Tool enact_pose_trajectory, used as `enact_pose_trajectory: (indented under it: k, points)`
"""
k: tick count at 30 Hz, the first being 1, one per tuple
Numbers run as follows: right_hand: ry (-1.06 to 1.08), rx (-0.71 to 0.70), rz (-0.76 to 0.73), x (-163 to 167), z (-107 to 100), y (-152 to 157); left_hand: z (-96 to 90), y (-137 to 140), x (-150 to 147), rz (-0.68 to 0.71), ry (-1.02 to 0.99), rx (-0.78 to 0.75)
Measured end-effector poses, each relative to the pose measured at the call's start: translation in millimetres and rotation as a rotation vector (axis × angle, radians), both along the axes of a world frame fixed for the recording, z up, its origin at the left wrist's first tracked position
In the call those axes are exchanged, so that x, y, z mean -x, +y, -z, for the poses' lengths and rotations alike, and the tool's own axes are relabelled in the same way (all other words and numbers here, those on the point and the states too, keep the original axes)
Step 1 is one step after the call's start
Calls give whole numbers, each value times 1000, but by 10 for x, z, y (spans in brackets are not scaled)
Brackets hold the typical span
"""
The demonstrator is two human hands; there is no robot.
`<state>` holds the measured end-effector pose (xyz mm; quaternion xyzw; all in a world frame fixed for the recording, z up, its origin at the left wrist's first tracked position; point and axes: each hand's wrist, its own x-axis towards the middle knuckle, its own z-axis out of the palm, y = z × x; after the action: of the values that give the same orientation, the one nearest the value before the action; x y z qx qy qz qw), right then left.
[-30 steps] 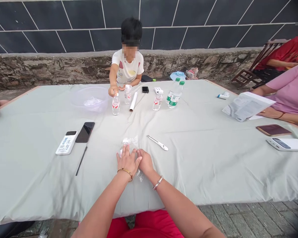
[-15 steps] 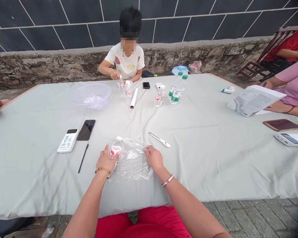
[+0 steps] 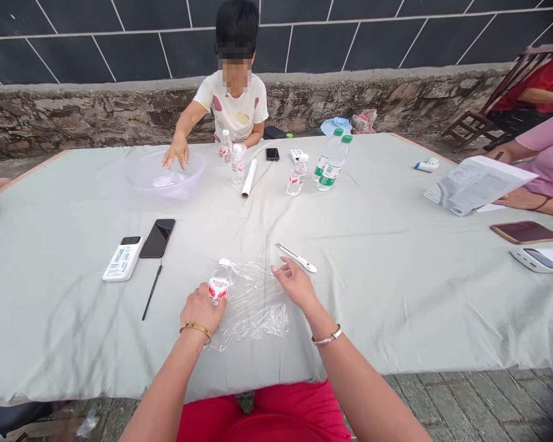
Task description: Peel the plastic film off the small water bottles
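My left hand point(image 3: 203, 309) is wrapped around a small clear water bottle point(image 3: 219, 285) with a white cap and a red-and-white label. The bottle lies at the left edge of a crinkled sheet of clear plastic film point(image 3: 253, 307) spread on the tablecloth. At the film's right edge my right hand point(image 3: 297, 284) hovers with thumb and fingers apart, holding nothing. Just beyond that hand lies a white utility knife point(image 3: 295, 258).
A black phone point(image 3: 157, 238) and a white power bank point(image 3: 122, 259) lie left. Farther back are a translucent basin point(image 3: 141, 184), a film roll point(image 3: 249, 178), small bottles point(image 3: 297, 176) and green-capped bottles point(image 3: 332, 166). A person point(image 3: 237, 110) sits opposite; another holds a paper point(image 3: 479, 184).
My right hand has let go of the film's edge and opened. The bottle and my left hand have shifted slightly right. The person opposite has reached a hand over the basin.
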<state>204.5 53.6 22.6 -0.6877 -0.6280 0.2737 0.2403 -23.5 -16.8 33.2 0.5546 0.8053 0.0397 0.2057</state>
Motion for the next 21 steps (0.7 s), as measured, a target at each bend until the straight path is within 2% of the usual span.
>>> enact_pose_trajectory:
  k: [2, 3, 5, 7, 9, 11, 14, 21]
  points:
    - [7, -280, 53, 84, -132, 42, 9, -28, -50, -15, -15, -15]
    - [-12, -404, 9, 176, -175, 68, 15, -37, -64, -25, -23, -23]
    - [-72, -506, -234, 427, -195, 132, 28, -45, -77, -37, -25, -33]
    - [-180, -414, -492, 693, -136, 215, 34, -42, -79, -37, -16, -27]
    - [-281, -276, -596, 887, -40, 304, 33, -36, -81, -33, -6, -11]
    - [-321, -196, -600, 975, 49, 379, 29, -31, -84, -28, 0, -5]
    - [-306, -164, -563, 966, 122, 429, 31, -32, -90, -27, -1, -9]
    - [-197, -118, -450, 943, 105, 376, 82, -42, -95, -20, -11, -20]
